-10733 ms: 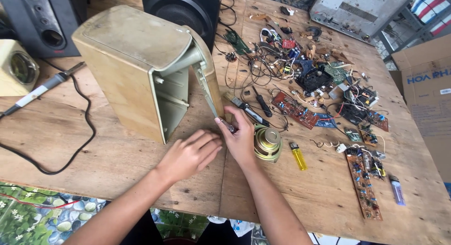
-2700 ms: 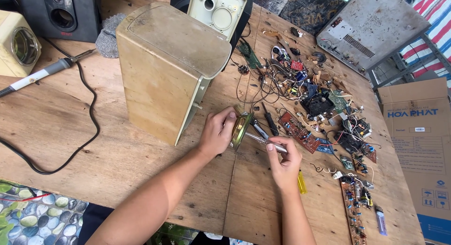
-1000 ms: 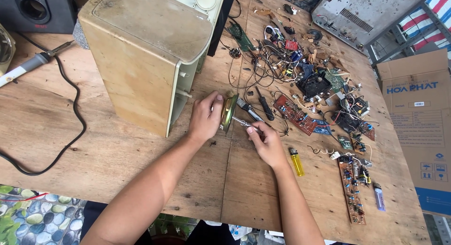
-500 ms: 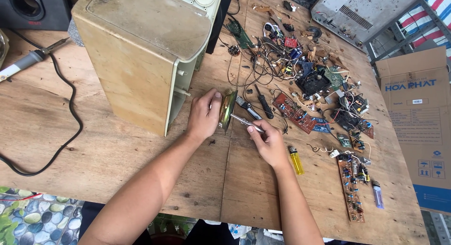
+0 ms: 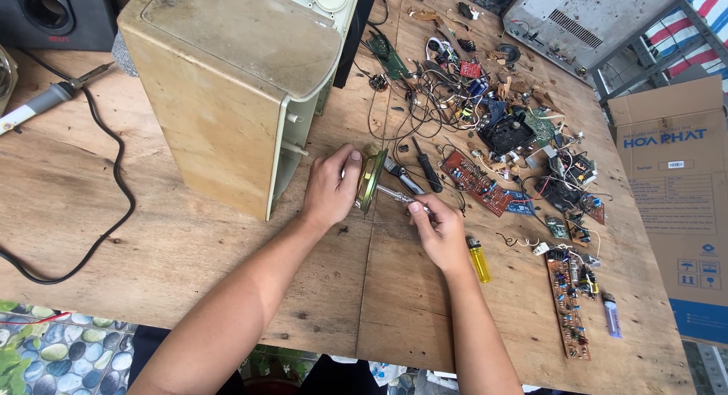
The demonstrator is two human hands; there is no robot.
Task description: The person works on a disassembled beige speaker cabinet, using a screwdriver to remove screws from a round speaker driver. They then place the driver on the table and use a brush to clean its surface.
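Observation:
My left hand [image 5: 332, 186] grips a small round speaker driver [image 5: 371, 181], holding it on edge on the wooden table [image 5: 152, 236] just right of an open beige speaker cabinet [image 5: 227, 84]. My right hand [image 5: 438, 227] pinches a thin metal tool [image 5: 396, 194] whose tip points at the back of the driver. A black-handled screwdriver [image 5: 427, 170] lies just behind the tool.
Circuit boards [image 5: 479, 184], tangled wires and parts litter the table's right half, with a yellow lighter [image 5: 480, 260] by my right wrist and a long board [image 5: 567, 304] near the edge. A soldering iron [image 5: 42, 105] and its black cord lie left. A cardboard box [image 5: 679, 205] stands far right.
Earlier both hands rested beside the driver lying flat. Since then the left hand has stood it on edge and the right hand has picked up the thin tool; little has moved in the last second.

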